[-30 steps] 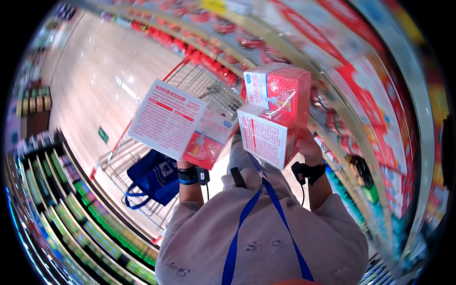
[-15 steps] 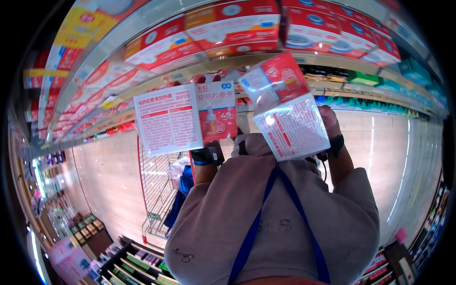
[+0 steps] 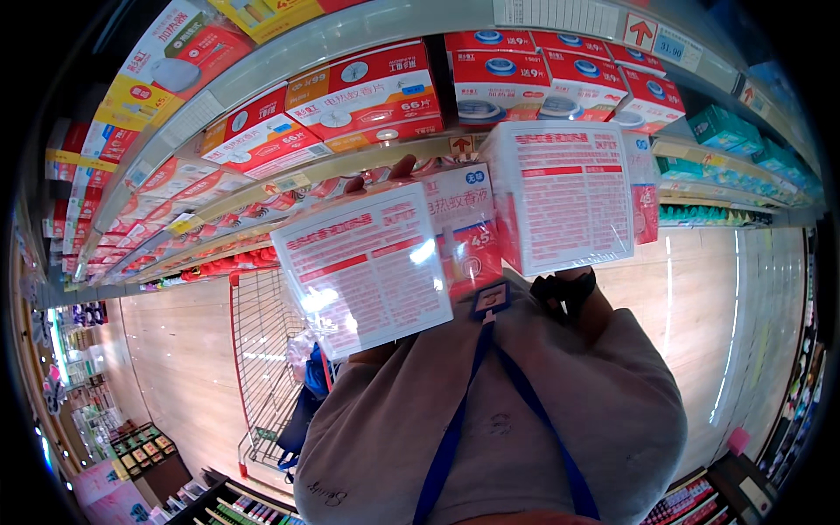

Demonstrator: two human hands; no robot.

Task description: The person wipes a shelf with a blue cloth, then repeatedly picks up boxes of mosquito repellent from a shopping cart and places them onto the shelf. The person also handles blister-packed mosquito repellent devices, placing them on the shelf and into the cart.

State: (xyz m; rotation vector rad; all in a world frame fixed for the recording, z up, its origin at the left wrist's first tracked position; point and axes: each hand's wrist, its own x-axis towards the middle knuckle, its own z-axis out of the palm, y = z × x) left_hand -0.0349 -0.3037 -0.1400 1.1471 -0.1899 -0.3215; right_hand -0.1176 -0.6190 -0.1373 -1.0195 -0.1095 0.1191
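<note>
My left hand (image 3: pixel 403 167) grips a film-wrapped mosquito-repellent pack (image 3: pixel 372 271), whose large white face with red print is turned up. Only some fingertips curl over the pack's far edge, and the rest of the hand is hidden behind it. Joined to its right side is a red-and-pink carton part (image 3: pixel 464 232). To the right, a second, similar pack (image 3: pixel 573 197) is held up almost level, close beside the first. Behind that one is my right hand, its fingers out of sight; a dark-strapped wrist (image 3: pixel 573 284) shows just below.
Shelves ahead hold red-and-orange boxes (image 3: pixel 372 92), red-and-white boxes (image 3: pixel 499 83) and teal boxes (image 3: pixel 726 131). A shelf edge (image 3: pixel 324 166) runs just beyond the packs. At left stands a wire shopping cart (image 3: pixel 262 350) with a blue item in it. A badge (image 3: pixel 492 300) hangs from my blue lanyard.
The left pack has come nearer and tilted. The right pack has turned from a slant to nearly upright and moved closer to the left one. My view has shifted toward the shelf.
</note>
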